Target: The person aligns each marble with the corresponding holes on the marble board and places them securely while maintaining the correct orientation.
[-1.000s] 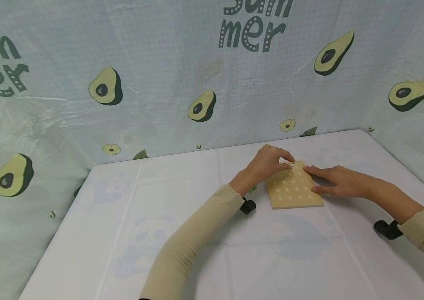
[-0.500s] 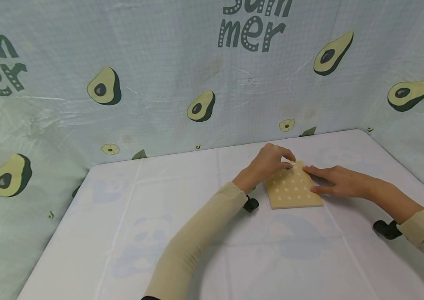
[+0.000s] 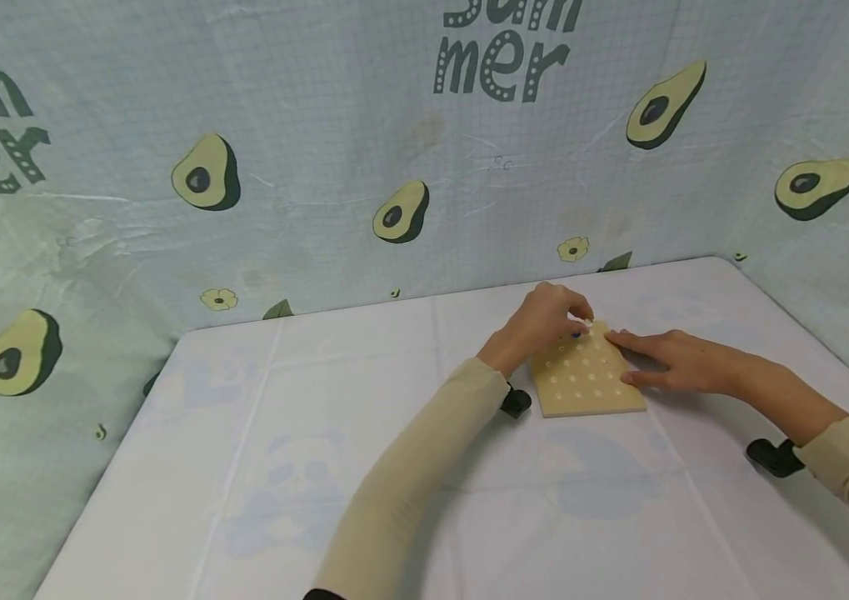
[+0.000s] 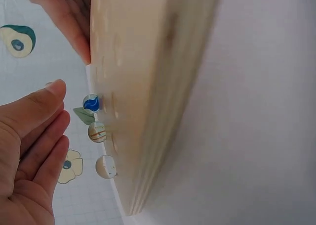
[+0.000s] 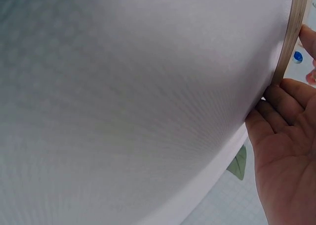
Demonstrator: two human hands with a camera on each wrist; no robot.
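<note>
A square wooden board [image 3: 587,387] with rows of small round hollows lies on the table. My left hand [image 3: 536,327] is over its far left part, thumb and fingertips together; a small clear marble [image 4: 49,84] shows partly behind the thumb tip in the left wrist view. Sitting along the board there are a blue-swirled marble [image 4: 91,103], an orange-striped marble [image 4: 97,132] and a clear whitish marble [image 4: 105,166]. My right hand [image 3: 682,362] rests against the board's right edge, fingers extended, touching its side in the right wrist view.
The board lies on a white table [image 3: 304,467] with faint panda prints. Behind it hangs a pale curtain [image 3: 304,167] printed with avocados. Black wrist cameras sit under both wrists, the right camera [image 3: 775,458] close to the tabletop.
My left hand and forearm have shifted slightly right and away across the board. A blue marble has come into sight below the left fingers. The right hand and board stay put.
</note>
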